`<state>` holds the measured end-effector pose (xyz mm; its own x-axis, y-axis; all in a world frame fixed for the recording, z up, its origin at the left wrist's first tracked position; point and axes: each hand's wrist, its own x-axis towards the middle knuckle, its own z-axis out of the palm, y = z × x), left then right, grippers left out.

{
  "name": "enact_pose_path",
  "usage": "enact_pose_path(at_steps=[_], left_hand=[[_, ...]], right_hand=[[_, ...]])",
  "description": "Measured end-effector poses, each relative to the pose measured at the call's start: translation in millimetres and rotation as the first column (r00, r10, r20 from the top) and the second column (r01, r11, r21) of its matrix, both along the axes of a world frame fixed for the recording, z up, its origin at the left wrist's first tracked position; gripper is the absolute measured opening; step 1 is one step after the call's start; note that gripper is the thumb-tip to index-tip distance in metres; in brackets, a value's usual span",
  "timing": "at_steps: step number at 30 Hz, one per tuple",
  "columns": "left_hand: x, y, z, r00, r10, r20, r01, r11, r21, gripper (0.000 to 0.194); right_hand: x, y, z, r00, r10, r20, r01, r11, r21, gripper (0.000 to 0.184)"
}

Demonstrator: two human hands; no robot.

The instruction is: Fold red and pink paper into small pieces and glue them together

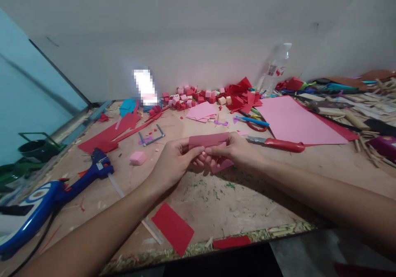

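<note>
A folded piece of pink paper (pixel 208 139) is pinched between both hands above the middle of the wooden table. My left hand (pixel 180 153) grips its left end, thumb in front. My right hand (pixel 230 150) has the right end, and the two thumbs nearly meet at the lower edge. Fingers hide part of the paper. Below the right hand lies another pink paper piece (pixel 222 166), partly covered. A small pink paper cube (pixel 137 158) sits left of my left hand. To the right of my right hand lies a red-handled knife (pixel 284 144).
A blue glue gun (pixel 100 163) lies at left, near red paper strips (pixel 108 132). Pink and red cubes (pixel 185 97) pile against the wall beside a glowing, blurred screen (pixel 145 86). Pink sheets (pixel 300 120), a plastic bottle (pixel 275 69) and wood sticks (pixel 368 104) occupy the right.
</note>
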<state>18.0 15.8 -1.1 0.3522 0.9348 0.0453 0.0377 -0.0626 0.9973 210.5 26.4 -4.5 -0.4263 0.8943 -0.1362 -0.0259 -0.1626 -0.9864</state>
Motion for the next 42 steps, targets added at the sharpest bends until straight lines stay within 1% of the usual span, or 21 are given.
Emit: enact_pose_path(at_steps=[3, 7, 10, 12, 14, 15, 17, 19, 21, 23, 25, 26, 28, 30, 32, 34, 36, 38, 40, 42], left_hand=[[-2, 1, -0.3, 0.999, -0.017, 0.028, 0.018, 1.000, -0.012, 0.015], [-6, 7, -1.1, 0.999, 0.000, 0.042, 0.004, 0.997, -0.083, 0.016], [-7, 9, -0.4, 0.998, 0.035, 0.043, -0.028, 0.989, -0.144, 0.021], [-8, 9, 0.2, 0.998, 0.047, 0.045, -0.040, 0.988, -0.150, 0.022], [-10, 10, 0.5, 0.998, 0.051, 0.042, -0.045, 0.989, -0.142, 0.024], [-11, 10, 0.4, 0.998, 0.053, 0.037, -0.047, 0.989, -0.141, 0.026], [-14, 10, 0.0, 0.999, 0.046, 0.029, -0.041, 0.987, -0.152, 0.031], [-15, 11, -0.2, 1.000, 0.018, 0.016, -0.015, 0.985, -0.171, 0.035], [-15, 10, 0.2, 1.000, -0.003, -0.012, 0.002, 0.990, -0.142, 0.033], [-13, 9, 1.1, 0.999, 0.019, -0.043, -0.022, 0.997, -0.069, 0.030], [-11, 7, 2.1, 0.996, 0.076, -0.054, -0.077, 0.997, -0.008, 0.030], [-10, 6, 2.6, 0.993, 0.106, -0.057, -0.106, 0.994, 0.001, 0.029], [-9, 5, 3.3, 0.987, 0.152, -0.057, -0.153, 0.988, 0.000, 0.028], [-7, 3, 3.8, 0.985, 0.166, -0.044, -0.166, 0.986, -0.008, 0.029], [-6, 1, 4.3, 0.988, 0.151, -0.015, -0.152, 0.988, -0.028, 0.034], [-4, -1, 4.6, 0.991, 0.137, 0.008, -0.136, 0.989, -0.058, 0.038], [-3, -3, 4.6, 0.988, 0.151, 0.023, -0.149, 0.987, -0.066, 0.039], [-3, -3, 4.3, 0.985, 0.170, 0.034, -0.168, 0.984, -0.063, 0.038], [-3, -3, 3.9, 0.984, 0.175, 0.042, -0.172, 0.982, -0.075, 0.037], [-4, -3, 3.8, 0.984, 0.171, 0.055, -0.165, 0.981, -0.100, 0.038]], right_hand=[[0, -2, 2.5, 0.999, 0.032, 0.013, -0.032, 0.999, 0.007, 0.027], [1, 1, 2.1, 0.993, 0.114, 0.013, -0.113, 0.991, -0.075, 0.033], [3, 5, 0.1, 0.990, 0.136, 0.025, -0.132, 0.984, -0.118, 0.038], [6, 8, -0.6, 0.988, 0.152, 0.041, -0.145, 0.980, -0.137, 0.040], [9, 10, -0.2, 0.983, 0.175, 0.046, -0.168, 0.978, -0.121, 0.040], [10, 12, 0.3, 0.983, 0.175, 0.049, -0.170, 0.981, -0.092, 0.039], [13, 15, 1.4, 0.991, 0.120, 0.059, -0.120, 0.993, 0.000, 0.037], [14, 16, 2.1, 0.999, 0.008, 0.053, -0.012, 0.996, 0.088, 0.034], [13, 17, 1.9, 0.997, -0.070, 0.027, 0.066, 0.991, 0.120, 0.033], [12, 17, 0.9, 0.997, -0.080, 0.007, 0.079, 0.991, 0.111, 0.033], [11, 16, -0.2, 0.998, -0.065, -0.006, 0.065, 0.993, 0.098, 0.034], [10, 15, -0.4, 0.998, -0.062, -0.025, 0.064, 0.994, 0.092, 0.035], [9, 12, -0.1, 0.996, -0.053, -0.078, 0.059, 0.995, 0.075, 0.035], [7, 8, 0.8, 0.992, -0.043, -0.121, 0.048, 0.998, 0.043, 0.034], [4, 6, 1.2, 0.991, -0.050, -0.127, 0.052, 0.999, 0.010, 0.035], [3, 4, 0.7, 0.989, -0.082, -0.119, 0.081, 0.997, -0.019, 0.032], [2, 4, -0.3, 0.988, -0.096, -0.118, 0.092, 0.995, -0.043, 0.027], [3, 4, -1.2, 0.988, -0.089, -0.126, 0.082, 0.995, -0.065, 0.026], [3, 5, -1.3, 0.985, -0.091, -0.145, 0.082, 0.995, -0.064, 0.028], [4, 5, -1.2, 0.982, -0.097, -0.164, 0.091, 0.995, -0.044, 0.026]])
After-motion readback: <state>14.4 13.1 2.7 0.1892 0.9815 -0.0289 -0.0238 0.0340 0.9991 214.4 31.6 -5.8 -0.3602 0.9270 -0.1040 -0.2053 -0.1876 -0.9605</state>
